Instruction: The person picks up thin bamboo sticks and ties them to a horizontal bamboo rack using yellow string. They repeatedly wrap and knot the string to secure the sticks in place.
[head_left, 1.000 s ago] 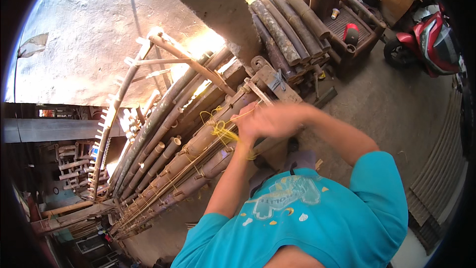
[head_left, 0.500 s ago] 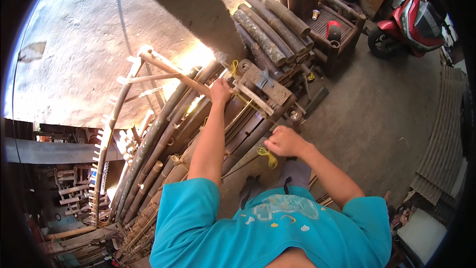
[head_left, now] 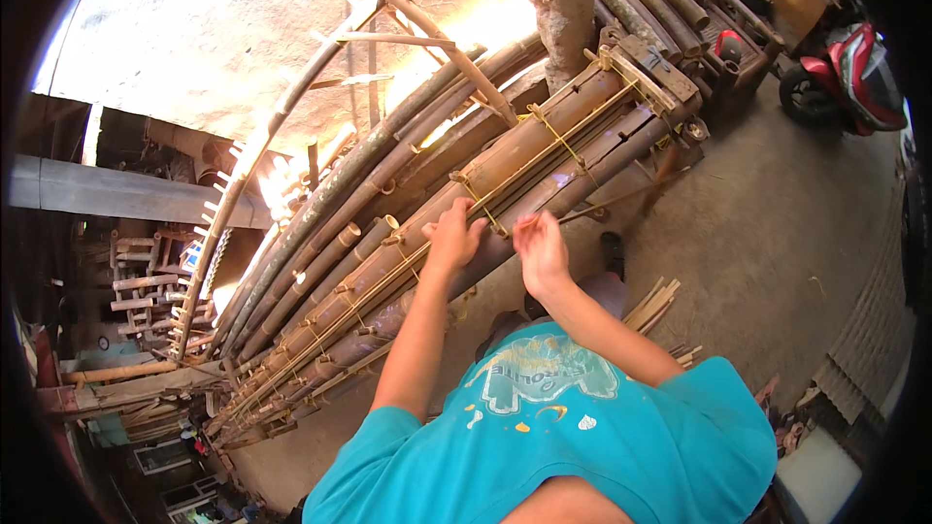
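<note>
Head view, bamboo poles, slanting up rightward

L hand at the upper bamboo pole, thumb & forefinger spread; R hand right by the lower bamboo pole, over its near edge, fingers bent, grip unclear. Yellow cord crosses both poles, wooden block sits at their far R end. Bent bamboo frame w/ pegs beyond the poles' far edge! Stacked bamboo lengths past the block, red motor scooter farther R; split bamboo strips low, nr the turquoise T-shirt.
</note>
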Demonstrator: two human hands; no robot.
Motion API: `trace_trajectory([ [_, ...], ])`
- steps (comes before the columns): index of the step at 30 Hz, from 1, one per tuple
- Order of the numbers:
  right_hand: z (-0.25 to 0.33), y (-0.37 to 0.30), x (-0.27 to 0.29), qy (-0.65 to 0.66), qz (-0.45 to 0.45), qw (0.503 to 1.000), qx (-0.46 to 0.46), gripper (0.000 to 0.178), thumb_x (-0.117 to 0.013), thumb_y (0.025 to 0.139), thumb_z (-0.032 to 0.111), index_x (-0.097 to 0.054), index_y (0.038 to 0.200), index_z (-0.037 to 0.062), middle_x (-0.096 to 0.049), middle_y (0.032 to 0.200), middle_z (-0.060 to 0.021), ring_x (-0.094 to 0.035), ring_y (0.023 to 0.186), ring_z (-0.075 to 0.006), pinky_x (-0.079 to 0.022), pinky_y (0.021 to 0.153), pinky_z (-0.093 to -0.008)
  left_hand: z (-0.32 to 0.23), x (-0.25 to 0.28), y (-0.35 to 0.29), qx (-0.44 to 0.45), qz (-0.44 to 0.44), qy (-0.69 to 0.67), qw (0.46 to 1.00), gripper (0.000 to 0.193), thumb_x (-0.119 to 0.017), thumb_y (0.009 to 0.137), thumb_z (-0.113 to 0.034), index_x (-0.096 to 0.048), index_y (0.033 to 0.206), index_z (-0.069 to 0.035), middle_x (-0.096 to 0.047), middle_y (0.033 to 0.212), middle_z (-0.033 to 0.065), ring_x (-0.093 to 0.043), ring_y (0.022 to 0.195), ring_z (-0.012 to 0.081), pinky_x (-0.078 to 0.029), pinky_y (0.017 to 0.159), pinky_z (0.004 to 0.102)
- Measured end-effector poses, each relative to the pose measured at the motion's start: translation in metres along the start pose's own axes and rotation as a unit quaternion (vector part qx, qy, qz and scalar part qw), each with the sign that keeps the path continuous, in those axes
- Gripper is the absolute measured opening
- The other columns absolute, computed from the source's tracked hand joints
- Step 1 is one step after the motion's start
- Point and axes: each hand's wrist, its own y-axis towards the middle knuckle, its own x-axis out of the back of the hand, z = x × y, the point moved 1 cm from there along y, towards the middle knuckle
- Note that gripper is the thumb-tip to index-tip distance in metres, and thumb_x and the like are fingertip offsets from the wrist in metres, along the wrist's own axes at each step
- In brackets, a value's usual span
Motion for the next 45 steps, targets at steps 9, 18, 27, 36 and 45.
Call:
trace_trajectory([
  [9, 0.001, 0.108, -0.157, -0.907, 0.217, 0.286, 0.22, 0.057, -0.033, 0.102, 0.054, -0.071, 0.099, 0.0109, -0.069, 0.089, -0.0106, -0.066, 0.091, -0.0322, -0.046, 0.089, -0.0508, 0.007, -0.031, 0.023, -0.073, -0.135, -0.142, 0.978, 0.025, -0.05, 0.099, -0.028, -0.07, 0.106, -0.014, -0.071, 0.094, 0.0157, -0.065, 0.087, 0.037, -0.035, 0.086, 0.045],
  [18, 0.055, -0.009, -0.07, -0.78, 0.469, 0.413, -0.036, 0.032, -0.052, 0.095, 0.03, -0.066, 0.077, 0.0074, -0.064, 0.072, -0.0174, -0.064, 0.072, -0.0358, -0.05, 0.073, -0.0454, -0.015, -0.013, 0.016, 0.004, -0.113, -0.064, 0.992, 0.023, -0.051, 0.1, -0.023, -0.069, 0.1, -0.008, -0.07, 0.09, 0.0156, -0.065, 0.093, 0.0307, -0.044, 0.09, 0.0453],
  [27, 0.024, 0.004, 0.018, -0.728, 0.409, 0.496, 0.237, 0.036, -0.055, 0.091, 0.028, -0.066, 0.066, 0.0043, -0.063, 0.064, -0.0168, -0.061, 0.068, -0.037, -0.047, 0.083, -0.046, 0.003, 0.023, 0.137, -0.025, -0.222, -0.312, 0.924, 0.029, -0.051, 0.102, -0.023, -0.068, 0.1, 0.001, -0.068, 0.075, 0.0106, -0.059, 0.066, 0.016, -0.047, 0.065, 0.0313],
  [36, -0.023, -0.047, 0.005, -0.813, 0.301, 0.431, 0.248, 0.024, -0.066, 0.081, 0.018, -0.062, 0.102, 0.0079, -0.063, 0.098, -0.0128, -0.059, 0.09, -0.0339, -0.047, 0.087, -0.0435, 0.107, 0.036, 0.114, -0.028, -0.093, -0.194, 0.976, 0.033, -0.053, 0.1, -0.025, -0.067, 0.114, 0.001, -0.069, 0.081, 0.008, -0.061, 0.069, 0.0132, -0.049, 0.061, 0.0317],
  [45, -0.174, -0.076, -0.026, -0.279, 0.177, 0.942, -0.059, 0.016, -0.059, 0.092, 0.022, -0.06, 0.102, 0.0095, -0.065, 0.099, -0.0074, -0.062, 0.099, -0.0219, -0.049, 0.088, -0.0358, 0.148, 0.03, -0.077, -0.042, -0.037, -0.047, 0.997, 0.029, -0.061, 0.092, -0.024, -0.061, 0.114, -0.006, -0.069, 0.105, 0.0203, -0.063, 0.105, 0.04, -0.039, 0.093, 0.0574],
])
